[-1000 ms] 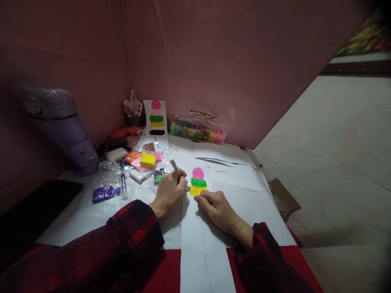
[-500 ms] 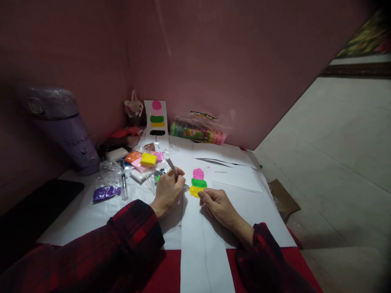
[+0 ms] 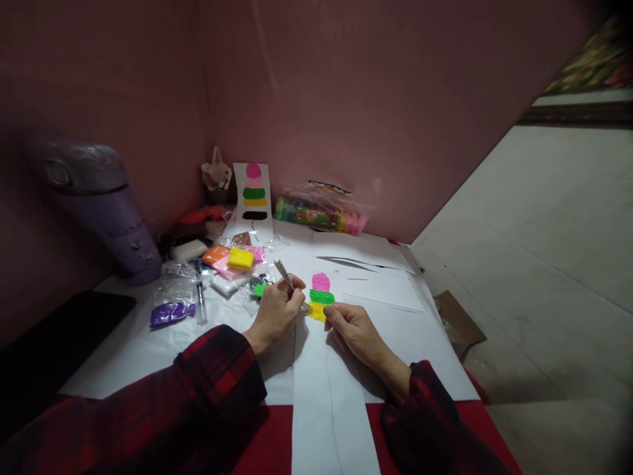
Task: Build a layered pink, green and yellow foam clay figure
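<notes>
A long white paper strip (image 3: 316,396) bears a pink round patch (image 3: 321,282), a green band (image 3: 322,297) and a yellow band (image 3: 317,311), all textured. My left hand (image 3: 277,310) is closed around a thin pen-like tool (image 3: 283,270), its pronged tip at the yellow band's left edge. At that band's right edge is my right hand (image 3: 356,331), thumb and fingers pinched; what they hold, if anything, is hidden. Behind, a second strip (image 3: 239,173) leans upright with pink, green, yellow and black patches.
Bagged clay pieces (image 3: 241,258), a purple packet (image 3: 172,314) and a clear tube (image 3: 200,303) lie left. A purple bottle (image 3: 111,218) stands beyond them. Bagged colored sticks (image 3: 316,216) rest by the wall. Cut paper (image 3: 366,251) and a thin stick (image 3: 357,278) lie behind the right hand.
My left hand has moved slightly right with the tool, whose tip has come from beside the yellow band onto its left edge. My right hand has shifted slightly to the right.
</notes>
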Available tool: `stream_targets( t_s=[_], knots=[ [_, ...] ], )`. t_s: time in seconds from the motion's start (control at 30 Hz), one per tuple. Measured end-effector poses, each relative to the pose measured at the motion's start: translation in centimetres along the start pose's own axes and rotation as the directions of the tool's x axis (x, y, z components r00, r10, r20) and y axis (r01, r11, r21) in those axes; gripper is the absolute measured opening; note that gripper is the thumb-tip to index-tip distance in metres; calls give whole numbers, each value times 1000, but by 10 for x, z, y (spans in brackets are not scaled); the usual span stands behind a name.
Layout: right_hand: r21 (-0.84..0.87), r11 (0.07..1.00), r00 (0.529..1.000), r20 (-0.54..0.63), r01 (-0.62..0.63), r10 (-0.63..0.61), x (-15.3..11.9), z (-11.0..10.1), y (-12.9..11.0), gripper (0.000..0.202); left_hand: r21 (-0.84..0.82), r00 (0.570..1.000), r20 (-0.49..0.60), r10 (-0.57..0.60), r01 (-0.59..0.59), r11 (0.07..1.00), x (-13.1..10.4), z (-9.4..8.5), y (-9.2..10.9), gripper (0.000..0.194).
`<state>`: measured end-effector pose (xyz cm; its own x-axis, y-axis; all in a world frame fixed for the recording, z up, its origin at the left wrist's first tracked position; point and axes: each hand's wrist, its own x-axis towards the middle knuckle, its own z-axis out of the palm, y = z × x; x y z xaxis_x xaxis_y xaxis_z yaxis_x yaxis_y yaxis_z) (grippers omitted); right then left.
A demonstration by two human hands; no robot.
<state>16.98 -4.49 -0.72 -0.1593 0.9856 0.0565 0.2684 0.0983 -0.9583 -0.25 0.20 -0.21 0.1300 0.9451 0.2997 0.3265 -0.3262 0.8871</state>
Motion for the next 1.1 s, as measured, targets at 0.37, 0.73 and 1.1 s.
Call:
stream_targets(
  t_s=[0.37, 0.73, 1.1],
  knots=[
    [-19, 1000, 1000, 3, 3, -3, 1, 0, 1, 47, -4, 999, 18, 27, -27, 1000, 1, 2, -2, 14],
    [-65, 998, 1000, -14, 12, -13, 0, 0, 1, 47, -10, 999, 28, 32, -31, 999, 0, 2, -3, 13],
    [-113, 993, 1000, -14, 25, -27, 0, 0, 0, 48, 44, 1000, 3, -3, 3, 999, 2, 2, -2, 13]
  ],
)
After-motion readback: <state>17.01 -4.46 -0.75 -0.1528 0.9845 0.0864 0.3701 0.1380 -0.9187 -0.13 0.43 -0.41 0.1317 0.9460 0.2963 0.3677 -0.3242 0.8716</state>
